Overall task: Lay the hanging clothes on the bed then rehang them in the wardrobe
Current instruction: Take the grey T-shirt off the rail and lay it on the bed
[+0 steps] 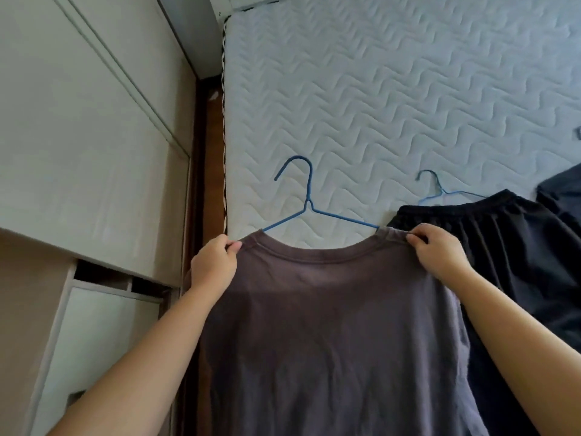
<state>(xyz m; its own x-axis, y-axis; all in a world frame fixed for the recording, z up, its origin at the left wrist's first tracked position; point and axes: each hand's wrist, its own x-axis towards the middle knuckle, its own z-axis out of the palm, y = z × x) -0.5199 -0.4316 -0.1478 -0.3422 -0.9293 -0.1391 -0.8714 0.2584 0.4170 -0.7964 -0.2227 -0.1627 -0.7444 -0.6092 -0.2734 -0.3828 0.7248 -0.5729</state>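
I see my left hand (213, 262) pinching the left shoulder of the grey-brown T-shirt (330, 325) between thumb and curled fingers. My right hand (440, 250) pinches the right shoulder the same way, so both grips are closed on fabric. The shirt sits over the near-left part of the mattress (377, 89), close to its left edge. Its long axis runs from the collar at the far end to the hem toward me, where it leaves the view. I cannot tell whether it lies flat on the mattress or is held just above it.

The blue hanger (309, 202) is inside the collar, its arms spanning across the shirt and its hook pointing away from me, curling left. On the mattress just right of the shirt lies a black garment (518, 247) on a second blue hanger (440, 190), waistband toward the far end. Left of the mattress stands the white wardrobe (78, 152).
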